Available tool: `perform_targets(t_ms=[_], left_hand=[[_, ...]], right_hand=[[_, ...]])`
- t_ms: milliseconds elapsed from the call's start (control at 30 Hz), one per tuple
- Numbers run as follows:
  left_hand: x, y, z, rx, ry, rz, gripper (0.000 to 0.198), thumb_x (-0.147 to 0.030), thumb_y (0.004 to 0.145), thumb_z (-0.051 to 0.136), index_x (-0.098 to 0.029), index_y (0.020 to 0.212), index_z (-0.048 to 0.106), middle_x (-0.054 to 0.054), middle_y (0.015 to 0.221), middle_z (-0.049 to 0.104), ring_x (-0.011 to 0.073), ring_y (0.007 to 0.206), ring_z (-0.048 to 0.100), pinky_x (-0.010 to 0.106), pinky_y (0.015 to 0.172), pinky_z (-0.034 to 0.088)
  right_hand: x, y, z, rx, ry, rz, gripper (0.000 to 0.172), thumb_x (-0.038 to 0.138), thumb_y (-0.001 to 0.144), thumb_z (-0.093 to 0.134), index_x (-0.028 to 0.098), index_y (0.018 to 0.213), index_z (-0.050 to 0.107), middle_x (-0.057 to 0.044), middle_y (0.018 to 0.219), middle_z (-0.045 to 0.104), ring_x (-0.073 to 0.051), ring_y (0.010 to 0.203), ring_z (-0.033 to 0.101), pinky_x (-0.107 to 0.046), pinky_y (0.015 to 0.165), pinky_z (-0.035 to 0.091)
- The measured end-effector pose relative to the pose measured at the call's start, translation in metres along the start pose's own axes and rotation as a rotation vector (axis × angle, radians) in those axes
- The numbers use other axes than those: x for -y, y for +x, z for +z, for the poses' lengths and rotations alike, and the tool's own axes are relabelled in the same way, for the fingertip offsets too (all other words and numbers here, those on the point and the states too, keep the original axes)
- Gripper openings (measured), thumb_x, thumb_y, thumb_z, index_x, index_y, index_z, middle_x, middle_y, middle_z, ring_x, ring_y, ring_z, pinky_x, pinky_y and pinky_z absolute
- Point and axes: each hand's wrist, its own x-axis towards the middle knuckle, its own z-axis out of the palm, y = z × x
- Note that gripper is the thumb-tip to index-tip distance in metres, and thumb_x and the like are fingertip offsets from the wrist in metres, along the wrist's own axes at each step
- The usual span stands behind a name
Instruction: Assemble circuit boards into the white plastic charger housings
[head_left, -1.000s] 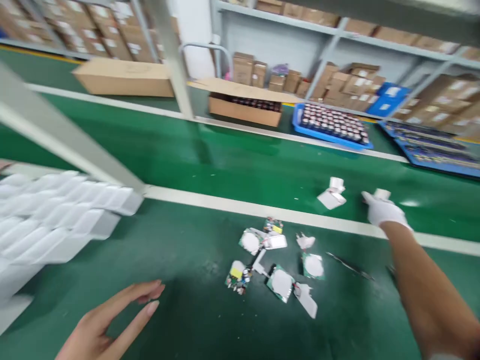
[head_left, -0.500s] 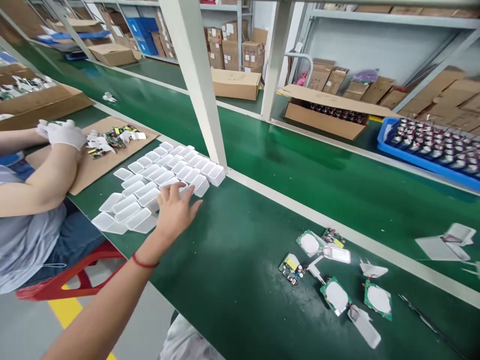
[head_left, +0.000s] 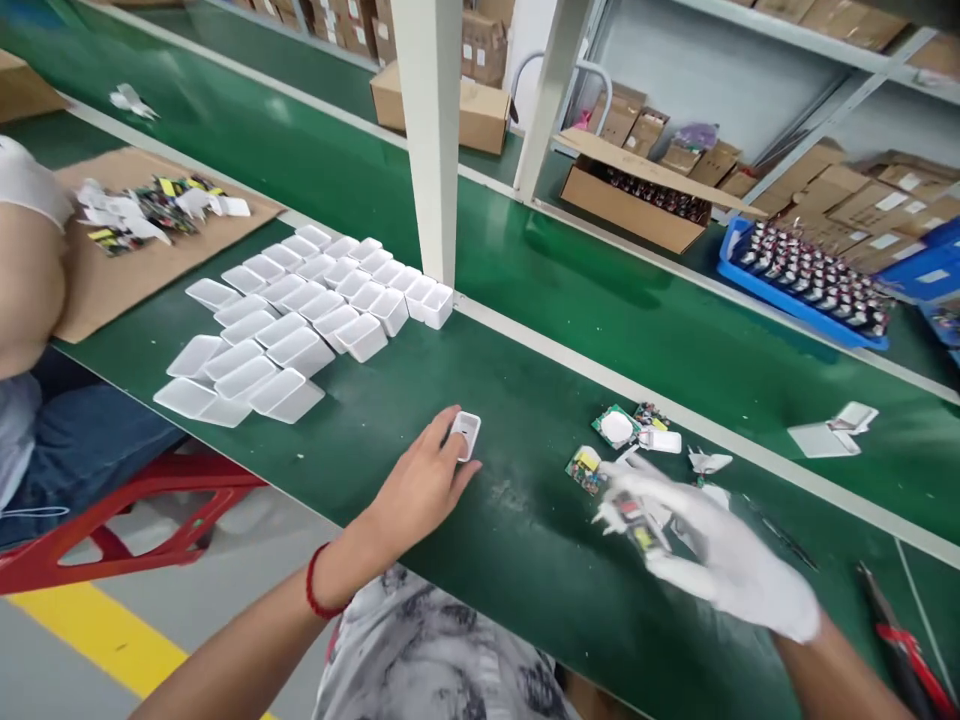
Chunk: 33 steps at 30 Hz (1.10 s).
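My bare left hand (head_left: 420,485) grips a small white plastic casing (head_left: 466,435) just above the green bench. My gloved right hand (head_left: 712,560), blurred by motion, is closed on a small circuit board (head_left: 636,518) over a pile of boards and white parts (head_left: 626,440). To the left stands a block of several empty white casings (head_left: 300,315) in rows.
A co-worker's arm (head_left: 30,270) and a cardboard sheet with parts (head_left: 150,210) lie at far left. A white post (head_left: 431,130) rises behind the casings. A blue tray of capacitors (head_left: 806,275), an open carton (head_left: 637,200), white covers (head_left: 829,432) and red-handled pliers (head_left: 904,640) lie right.
My left hand left the block of casings and came back toward me holding one casing. My right hand entered the view and closed on a circuit board at the pile.
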Motion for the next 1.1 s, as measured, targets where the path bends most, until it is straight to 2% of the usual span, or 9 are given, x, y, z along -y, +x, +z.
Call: perform_targets(t_ms=[100,233,333,433,600,700,800,967,1100], left_hand=[[-0.006,-0.022,0.000,0.128,-0.282,-0.052,0.032,-0.040,0.090,0.058,-0.023,0.116,0.051,0.017,0.149,0.039,0.0258,0.091,0.070,0.039,0.062,0.059],[0.004,-0.025,0.003,0.182,-0.475,-0.080,0.070,-0.038,0.087,0.062,-0.032,0.146,0.026,0.013,0.143,0.048,0.0256,0.100,0.067,0.035,0.067,0.060],[0.006,-0.015,0.015,0.172,-0.469,-0.029,0.063,-0.034,0.088,0.060,-0.030,0.145,0.033,0.011,0.136,0.056,0.0277,0.105,0.066,0.038,0.076,0.060],[-0.002,-0.011,0.026,0.094,-0.381,-0.097,0.051,-0.042,0.083,0.067,-0.021,0.126,0.050,0.014,0.119,0.061,0.0307,0.100,0.065,0.043,0.078,0.058],[-0.006,-0.020,0.018,0.120,-0.325,-0.083,0.099,-0.064,0.066,0.076,-0.016,0.141,0.034,0.019,0.124,0.053,0.0375,0.111,0.059,0.050,0.084,0.056],[0.000,-0.021,0.016,0.156,-0.393,0.096,0.063,-0.041,0.087,0.064,-0.022,0.140,0.037,0.018,0.140,0.045,0.0341,0.129,0.048,0.045,0.094,0.054],[-0.005,-0.019,0.027,0.071,-0.393,0.102,0.023,-0.031,0.093,0.056,-0.019,0.112,0.053,0.013,0.112,0.061,0.0275,0.104,0.063,0.042,0.082,0.057],[-0.014,-0.023,0.029,0.137,-0.442,-0.120,0.076,-0.061,0.067,0.077,-0.018,0.119,0.044,0.014,0.114,0.054,0.0242,0.081,0.065,0.040,0.062,0.059],[-0.003,-0.015,0.016,0.341,-0.504,-0.048,0.081,-0.042,0.082,0.070,-0.029,0.147,0.024,0.014,0.143,0.043,0.0281,0.107,0.063,0.041,0.080,0.060]], right_hand=[[0.015,0.027,0.036,0.185,0.220,-0.061,0.055,0.046,0.086,0.062,0.034,0.139,0.052,-0.011,0.129,0.063,-0.031,0.113,0.062,-0.052,0.098,0.049],[0.018,0.041,0.074,0.038,0.503,0.104,0.071,0.057,0.071,0.078,0.028,0.132,0.055,-0.008,0.104,0.067,-0.025,0.091,0.066,-0.042,0.084,0.055],[0.018,0.045,0.086,-0.083,0.573,0.225,0.073,0.061,0.056,0.085,0.028,0.117,0.063,-0.006,0.103,0.066,-0.025,0.090,0.065,-0.039,0.080,0.055],[0.017,0.048,0.085,-0.126,0.506,0.189,0.061,0.062,0.061,0.082,0.030,0.111,0.068,-0.004,0.095,0.064,-0.022,0.083,0.062,-0.037,0.076,0.054],[0.013,0.050,0.080,-0.208,0.505,0.278,0.071,0.060,0.061,0.083,0.031,0.123,0.064,-0.007,0.105,0.065,-0.026,0.094,0.063,-0.042,0.085,0.053],[0.014,0.051,0.079,-0.228,0.549,0.289,0.072,0.058,0.056,0.087,0.030,0.118,0.066,-0.007,0.106,0.066,-0.027,0.095,0.066,-0.042,0.087,0.053],[0.020,0.053,0.077,-0.242,0.429,0.232,0.062,0.056,0.059,0.086,0.030,0.112,0.070,-0.006,0.102,0.067,-0.025,0.089,0.066,-0.040,0.081,0.054],[0.028,0.050,0.068,-0.293,0.075,0.037,0.065,0.052,0.069,0.081,0.036,0.129,0.060,-0.005,0.107,0.065,-0.024,0.088,0.065,-0.040,0.079,0.054],[0.035,0.051,0.064,-0.255,-0.141,-0.202,0.072,0.046,0.077,0.078,0.033,0.140,0.046,-0.004,0.098,0.063,-0.023,0.090,0.065,-0.040,0.078,0.053]])
